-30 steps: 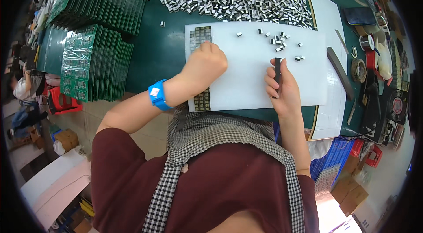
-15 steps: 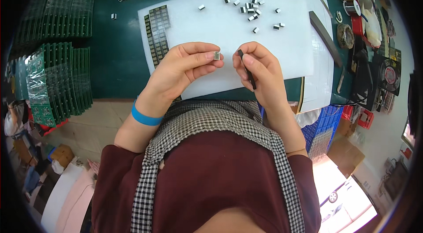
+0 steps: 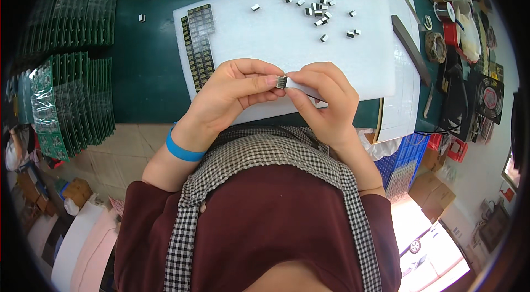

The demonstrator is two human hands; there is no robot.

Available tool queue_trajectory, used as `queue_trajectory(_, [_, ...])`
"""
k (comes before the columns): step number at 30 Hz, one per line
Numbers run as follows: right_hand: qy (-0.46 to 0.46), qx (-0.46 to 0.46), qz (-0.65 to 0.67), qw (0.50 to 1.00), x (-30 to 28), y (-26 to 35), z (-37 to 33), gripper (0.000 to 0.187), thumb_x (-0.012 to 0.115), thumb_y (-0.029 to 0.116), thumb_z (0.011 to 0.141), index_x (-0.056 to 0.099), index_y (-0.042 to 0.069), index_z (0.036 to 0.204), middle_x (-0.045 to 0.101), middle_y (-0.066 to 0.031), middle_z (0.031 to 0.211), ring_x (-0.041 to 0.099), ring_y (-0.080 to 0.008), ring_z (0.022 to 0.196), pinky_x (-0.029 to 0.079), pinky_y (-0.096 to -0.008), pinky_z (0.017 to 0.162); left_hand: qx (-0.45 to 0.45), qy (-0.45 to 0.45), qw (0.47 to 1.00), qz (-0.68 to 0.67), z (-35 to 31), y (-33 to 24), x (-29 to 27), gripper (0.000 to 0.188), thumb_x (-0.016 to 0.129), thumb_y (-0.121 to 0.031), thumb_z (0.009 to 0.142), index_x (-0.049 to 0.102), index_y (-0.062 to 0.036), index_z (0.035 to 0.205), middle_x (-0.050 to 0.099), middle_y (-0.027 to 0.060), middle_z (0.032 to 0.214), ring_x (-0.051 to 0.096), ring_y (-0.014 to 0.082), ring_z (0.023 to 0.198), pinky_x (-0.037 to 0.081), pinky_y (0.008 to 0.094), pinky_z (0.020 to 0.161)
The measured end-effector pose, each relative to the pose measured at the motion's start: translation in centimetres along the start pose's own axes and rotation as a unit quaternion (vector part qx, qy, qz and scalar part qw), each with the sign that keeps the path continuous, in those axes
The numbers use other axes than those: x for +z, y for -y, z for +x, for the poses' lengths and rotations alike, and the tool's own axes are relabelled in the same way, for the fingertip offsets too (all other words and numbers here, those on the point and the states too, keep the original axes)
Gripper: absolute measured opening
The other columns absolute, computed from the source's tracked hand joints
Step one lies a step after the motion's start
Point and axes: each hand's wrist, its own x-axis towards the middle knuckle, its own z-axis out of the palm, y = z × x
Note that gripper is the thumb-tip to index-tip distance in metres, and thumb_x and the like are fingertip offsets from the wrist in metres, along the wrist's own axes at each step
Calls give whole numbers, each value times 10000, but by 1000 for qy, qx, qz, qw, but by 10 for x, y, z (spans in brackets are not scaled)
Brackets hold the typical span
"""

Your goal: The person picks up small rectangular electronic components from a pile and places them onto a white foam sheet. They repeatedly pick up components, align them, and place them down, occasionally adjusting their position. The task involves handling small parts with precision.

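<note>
So the tiny silver-and-black ridged block (image 3: pixel 281 81) is up between both hands, over the near edge of the smooth white sheet (image 3: pixel 265 32). Left hand (image 3: pixel 229 88) has it pinched, thumb against fingertips. Right hand (image 3: pixel 331 96) has thumb and index closed round a slim, straight-edged strip (image 3: pixel 303 88), pale on top, its tip right by the block; can't tell if they touch. Block's probably super light and stiff, maybe slick on the shiny faces, so opposite sides look like the best grip. Loose boxy black-and-white pieces (image 3: pixel 317 13) sit beyond.
</note>
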Motion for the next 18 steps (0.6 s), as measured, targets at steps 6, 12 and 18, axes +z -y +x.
queue_trajectory(6, [6,-14,-20,1000,-1,0,-1,260,730,14,657,664,61,905,603,-56,798,581,-150,618,455,-242,494,-1,-2,1000,-4,2,4,-2,152,627,-74,850,639,15,973,665,107,903,661,177,829,544,271,784])
queue_trajectory(12, [15,-26,-35,999,0,-6,-4,260,726,24,663,666,69,912,592,-41,783,565,-136,592,440,-232,467,41,-16,995,93,0,1,2,147,627,-55,842,633,23,967,666,111,892,660,170,811,539,265,770])
queue_trajectory(18, [85,-114,-206,968,2,-2,-8,242,704,61,699,661,64,936,587,-31,781,551,-146,584,428,-229,455,123,-103,893,420,-12,-5,33,230,578,37,798,610,36,1026,646,100,910,638,134,835,518,242,782])
